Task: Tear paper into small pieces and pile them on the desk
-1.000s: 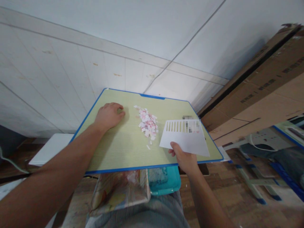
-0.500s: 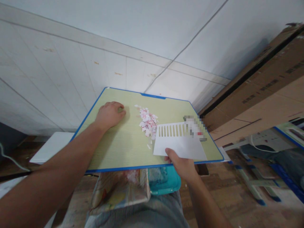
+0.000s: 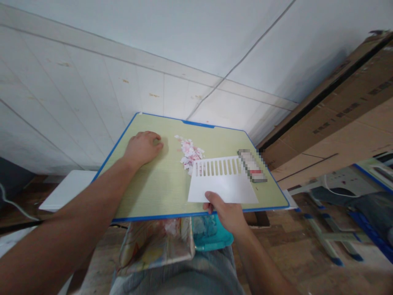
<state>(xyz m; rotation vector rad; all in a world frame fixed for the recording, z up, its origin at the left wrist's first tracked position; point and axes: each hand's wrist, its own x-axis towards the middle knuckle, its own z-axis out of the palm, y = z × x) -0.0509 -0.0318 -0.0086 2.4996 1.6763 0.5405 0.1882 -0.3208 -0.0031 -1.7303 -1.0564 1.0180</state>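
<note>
My right hand (image 3: 225, 211) grips the near edge of a white sheet with a row of slots (image 3: 221, 189), thumb on top and fingers underneath. The sheet's left part overlaps a pile of pink and white paper scraps (image 3: 190, 153), and some scraps show through its slots. On the left side of the light green tabletop (image 3: 153, 196), my left hand (image 3: 144, 146) rests loosely curled. A gap shows between its thumb and forefinger, with nothing visible in it; its other fingers are partly hidden. A pixelated rectangular object (image 3: 252, 166) lies beyond the sheet's right end.
Below the table's front edge are a patterned open bag or box (image 3: 159, 250) and a turquoise bin (image 3: 215, 243). A wall stands behind the table, with a cable (image 3: 227, 76) running down it. Large cardboard boxes (image 3: 337, 114) are at the right. A white surface (image 3: 69, 190) is at the left.
My right hand has shifted left with the slotted sheet, which now covers more of the scraps' right side. More of the pixelated object shows. My left hand has stayed in place.
</note>
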